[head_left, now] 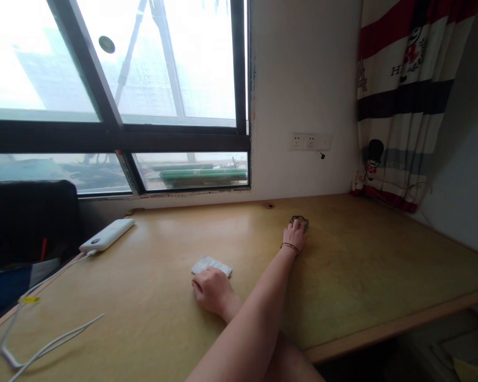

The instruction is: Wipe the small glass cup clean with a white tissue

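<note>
By the window (207,69), on a tan table (362,249), left hand (295,235) touches dark object (301,218), right hand (213,289) white cloth (211,261), each grip unclear.

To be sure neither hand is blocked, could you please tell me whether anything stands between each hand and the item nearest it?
Nothing visible does: the left hand touches the dark object, the right hand the white item. The left forearm crosses over the right forearm, short of both items.

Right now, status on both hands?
Left hand on small dark-rimmed brown object. Right hand at folded white cloth or tissue. Forearms crossed, left uppermost.
</note>
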A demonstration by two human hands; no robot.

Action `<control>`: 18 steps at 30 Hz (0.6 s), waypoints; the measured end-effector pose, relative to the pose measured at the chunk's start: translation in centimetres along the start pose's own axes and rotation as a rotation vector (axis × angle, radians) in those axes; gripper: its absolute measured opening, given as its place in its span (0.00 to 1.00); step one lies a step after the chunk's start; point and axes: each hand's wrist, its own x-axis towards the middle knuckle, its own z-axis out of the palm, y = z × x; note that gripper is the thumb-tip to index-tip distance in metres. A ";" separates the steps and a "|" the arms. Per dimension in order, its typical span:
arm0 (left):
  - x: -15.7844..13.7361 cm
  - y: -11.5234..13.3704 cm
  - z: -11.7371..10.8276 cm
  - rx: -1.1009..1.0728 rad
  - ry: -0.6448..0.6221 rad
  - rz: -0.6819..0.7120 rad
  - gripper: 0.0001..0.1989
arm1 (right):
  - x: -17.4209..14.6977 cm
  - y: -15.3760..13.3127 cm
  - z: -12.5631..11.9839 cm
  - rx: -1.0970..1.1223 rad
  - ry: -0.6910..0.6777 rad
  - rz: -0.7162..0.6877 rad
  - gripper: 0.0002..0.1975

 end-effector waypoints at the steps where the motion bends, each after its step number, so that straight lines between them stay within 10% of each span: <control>1: 0.0 -0.1 0.0 0.002 -0.002 -0.003 0.22 | 0.0 0.0 -0.1 -0.001 0.015 0.012 0.09; 11: -1.7 -3.8 -1.7 -0.011 -0.006 0.107 0.12 | 0.0 -1.2 -0.4 0.022 0.121 0.021 0.07; 18: -3.8 -12.5 -9.5 -0.063 0.206 -0.043 0.09 | 0.3 -1.3 0.6 -0.069 -0.024 0.046 0.11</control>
